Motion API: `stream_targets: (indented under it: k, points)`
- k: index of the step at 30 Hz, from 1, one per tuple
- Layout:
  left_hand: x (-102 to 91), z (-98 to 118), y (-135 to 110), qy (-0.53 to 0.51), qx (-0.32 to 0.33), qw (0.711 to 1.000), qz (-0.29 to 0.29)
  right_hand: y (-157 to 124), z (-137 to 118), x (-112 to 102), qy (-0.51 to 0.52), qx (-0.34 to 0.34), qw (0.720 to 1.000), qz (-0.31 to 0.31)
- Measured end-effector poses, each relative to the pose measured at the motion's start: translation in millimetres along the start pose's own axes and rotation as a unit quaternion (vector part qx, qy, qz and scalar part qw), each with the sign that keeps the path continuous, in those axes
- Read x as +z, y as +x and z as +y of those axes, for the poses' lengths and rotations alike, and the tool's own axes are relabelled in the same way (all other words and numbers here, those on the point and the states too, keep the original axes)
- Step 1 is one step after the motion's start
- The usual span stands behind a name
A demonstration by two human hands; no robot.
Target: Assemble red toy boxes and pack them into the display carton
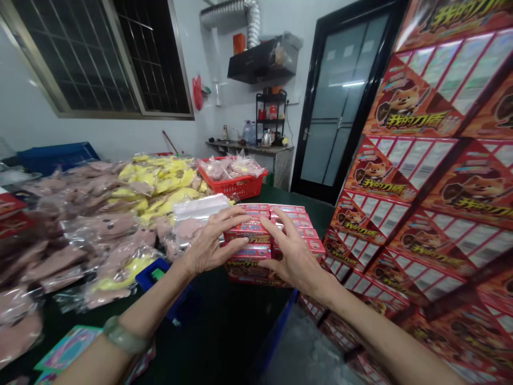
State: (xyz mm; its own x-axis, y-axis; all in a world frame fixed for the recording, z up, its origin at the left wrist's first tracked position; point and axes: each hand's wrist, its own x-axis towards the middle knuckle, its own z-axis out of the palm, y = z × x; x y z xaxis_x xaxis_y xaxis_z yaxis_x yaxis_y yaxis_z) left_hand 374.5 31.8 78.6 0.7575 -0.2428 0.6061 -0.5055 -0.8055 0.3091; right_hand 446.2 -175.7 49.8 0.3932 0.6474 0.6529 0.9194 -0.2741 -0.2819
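Observation:
A stack of small red printed boxes (pixel 280 224) stands on the dark green table (pixel 224 321). My left hand (pixel 210 243) rests on the stack's left side, fingers spread over the top boxes. My right hand (pixel 290 254) lies on the stack's near right side, fingers stretched out across the box tops. Neither hand has a box lifted. A green bangle (pixel 124 337) sits on my left wrist.
A tall wall of red cartons (pixel 433 176) fills the right. Bagged pink and yellow toys (pixel 100 224) are heaped on the left. A red basket (pixel 236 184) stands behind, a blue bin (pixel 156 275) near my left wrist, and a dark door (pixel 340 101) at the back.

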Motion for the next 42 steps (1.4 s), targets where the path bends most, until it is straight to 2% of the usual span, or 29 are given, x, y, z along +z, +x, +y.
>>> stream_targets:
  k: [5, 10, 17, 23, 26, 29, 31, 34, 35, 37, 39, 42]
  points:
    - [-0.4, 3.6, 0.3, 0.146, 0.025, 0.987, -0.068, 1.7, -0.9, -5.4, -0.081, 0.008, 0.997, -0.012]
    - [1.6, 8.5, 6.1, 0.207, 0.025, 0.973, -0.097, 5.2, -4.5, -12.5, -0.177, 0.015, 0.983, -0.047]
    - [17.0, 5.6, 0.3, 0.177, 0.017, 0.984, -0.024, 4.3, -4.0, -14.7, -0.179, -0.002, 0.98, -0.092]
    - [29.3, -0.8, -1.8, 0.133, 0.0, 0.991, 0.014, 8.5, -6.0, -11.4, -0.177, 0.017, 0.975, -0.135]
    - [30.4, 1.2, -1.3, 0.112, -0.033, 0.993, 0.026, 11.6, -5.0, -13.6, -0.164, 0.023, 0.976, -0.143]
    - [21.9, 6.8, 3.6, 0.077, -0.081, 0.994, 0.008, 12.1, 4.4, -28.5, -0.102, 0.002, 0.984, -0.148]
    - [13.8, 10.3, 12.5, 0.041, -0.133, 0.99, 0.013, 11.1, 15.6, -42.9, -0.061, 0.017, 0.992, -0.11]
    - [8.8, 9.4, 32.9, -0.025, -0.252, 0.966, 0.056, 10.1, 33.6, -56.5, -0.08, 0.125, 0.989, -0.018]
    - [9.8, 6.5, 39.6, -0.043, -0.284, 0.956, 0.059, 10.4, 38.2, -56.8, -0.101, 0.16, 0.982, -0.024]
    - [14.0, -2.9, 48.7, -0.065, -0.315, 0.946, 0.043, 11.5, 44.6, -51.9, -0.13, 0.195, 0.968, -0.084]
    - [16.9, -14.4, 49.0, -0.084, -0.325, 0.942, 0.027, 12.4, 48.2, -44.3, -0.138, 0.196, 0.96, -0.143]
    - [14.0, -27.4, 35.9, -0.107, -0.331, 0.937, 0.019, 12.5, 51.5, -37.1, -0.131, 0.19, 0.959, -0.164]
